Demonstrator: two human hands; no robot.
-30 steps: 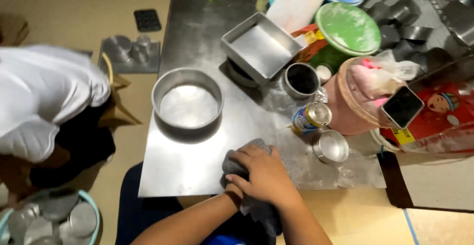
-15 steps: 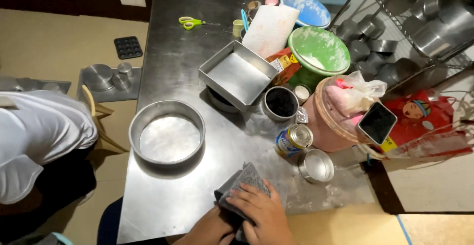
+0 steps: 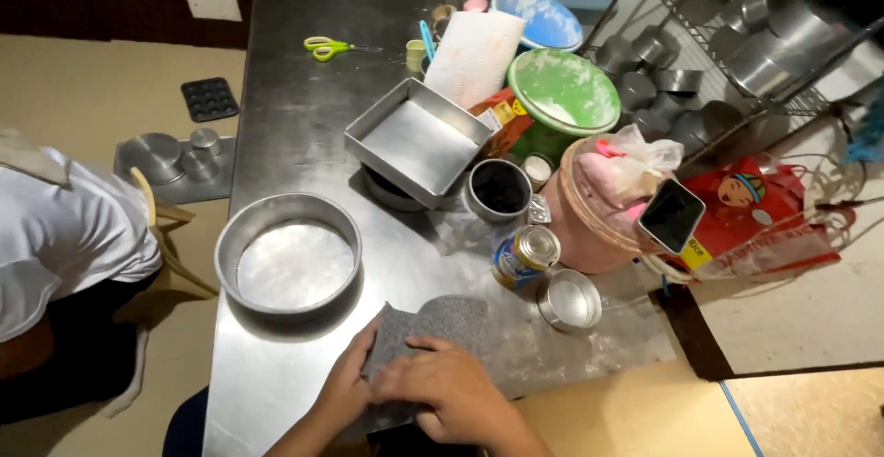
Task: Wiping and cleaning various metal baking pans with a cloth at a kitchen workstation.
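**Two hands press a grey cloth flat on a steel table**

Seen from above, a person's two bare hands rest on a dark grey cloth (image 3: 425, 339) at the near edge of a stainless steel table (image 3: 295, 126). The left hand (image 3: 345, 385) lies on the cloth's left side with fingers together and flat. The right hand (image 3: 442, 393) lies just beside it, fingers slightly spread and pressed down on the cloth's near part. Neither hand grips anything; both lie palm-down on the fabric.

Just beyond the cloth, to the left, sits a round metal cake pan (image 3: 287, 264). Farther back is a square metal pan (image 3: 416, 140), tilted on something beneath it. To the right of the cloth stand a small opened tin can (image 3: 525, 256) and a small round metal tin (image 3: 568, 300), with a dark-filled metal cup (image 3: 497, 188) behind them. A pink bucket (image 3: 603, 213) stuffed with plastic bags stands at the table's right edge. Yellow-green scissors (image 3: 324, 47) lie at the far end.

On the left, another person in a white shirt (image 3: 64, 236) bends over beside the table.
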